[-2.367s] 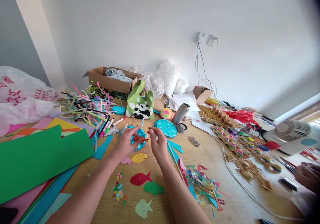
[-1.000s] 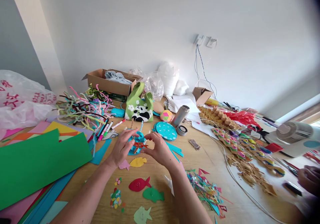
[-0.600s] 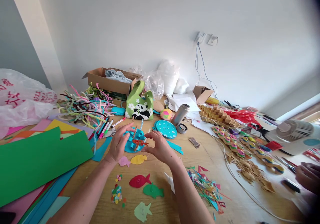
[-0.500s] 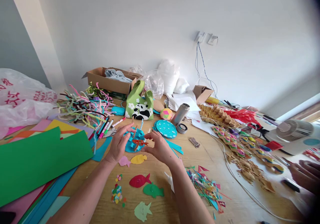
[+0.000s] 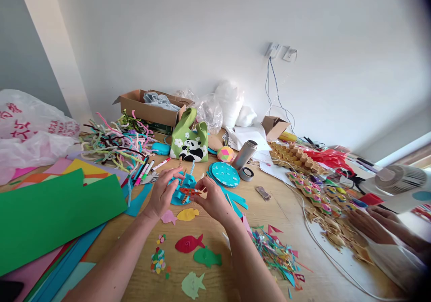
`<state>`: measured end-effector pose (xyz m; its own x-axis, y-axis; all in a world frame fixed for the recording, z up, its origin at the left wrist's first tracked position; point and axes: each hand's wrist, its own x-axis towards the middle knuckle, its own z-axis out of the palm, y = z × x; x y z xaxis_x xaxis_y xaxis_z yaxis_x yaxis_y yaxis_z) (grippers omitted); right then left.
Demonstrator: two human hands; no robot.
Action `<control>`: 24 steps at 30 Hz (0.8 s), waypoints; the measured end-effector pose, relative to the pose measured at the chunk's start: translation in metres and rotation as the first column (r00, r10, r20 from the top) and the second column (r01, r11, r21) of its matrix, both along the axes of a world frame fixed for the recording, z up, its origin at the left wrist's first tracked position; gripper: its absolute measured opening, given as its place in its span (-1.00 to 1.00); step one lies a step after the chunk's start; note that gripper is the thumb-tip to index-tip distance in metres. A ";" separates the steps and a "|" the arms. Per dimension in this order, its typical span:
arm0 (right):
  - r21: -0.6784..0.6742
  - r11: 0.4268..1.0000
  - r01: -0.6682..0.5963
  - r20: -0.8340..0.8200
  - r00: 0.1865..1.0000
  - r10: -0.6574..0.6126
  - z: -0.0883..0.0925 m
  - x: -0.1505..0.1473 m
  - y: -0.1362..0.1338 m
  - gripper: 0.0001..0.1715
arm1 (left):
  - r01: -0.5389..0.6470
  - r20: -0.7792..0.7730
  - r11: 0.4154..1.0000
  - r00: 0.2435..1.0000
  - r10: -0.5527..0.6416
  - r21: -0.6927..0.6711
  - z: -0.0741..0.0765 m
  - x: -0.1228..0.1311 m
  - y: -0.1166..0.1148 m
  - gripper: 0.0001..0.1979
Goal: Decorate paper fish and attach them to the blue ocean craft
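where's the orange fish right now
In the head view, the orange fish is slightly left of centre, between the left hand and the right hand, its tail end at the latter, in front of the blue craft piece.

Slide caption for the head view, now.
Right hand at an orange cutout, left hand by a blue craft piece, with five fish cutouts in front.
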<state>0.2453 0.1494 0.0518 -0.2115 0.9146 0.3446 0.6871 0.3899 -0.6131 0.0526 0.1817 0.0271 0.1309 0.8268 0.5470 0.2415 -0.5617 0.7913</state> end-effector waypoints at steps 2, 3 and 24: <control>0.013 1.000 0.001 -0.011 1.000 -0.001 0.000 -0.002 0.000 -0.72 | 0.006 -0.025 0.999 1.000 -0.006 0.033 0.001 0.000 0.000 -0.60; 0.017 1.000 0.000 -0.019 1.000 0.001 0.001 -0.003 0.000 -0.72 | 0.016 -0.038 0.999 0.999 -0.015 0.050 0.001 0.000 -0.001 -0.61; -0.067 0.996 -0.060 0.013 0.998 0.062 -0.004 0.002 0.003 -0.47 | 0.016 -0.279 0.976 0.959 0.046 0.215 -0.011 0.015 0.000 -0.58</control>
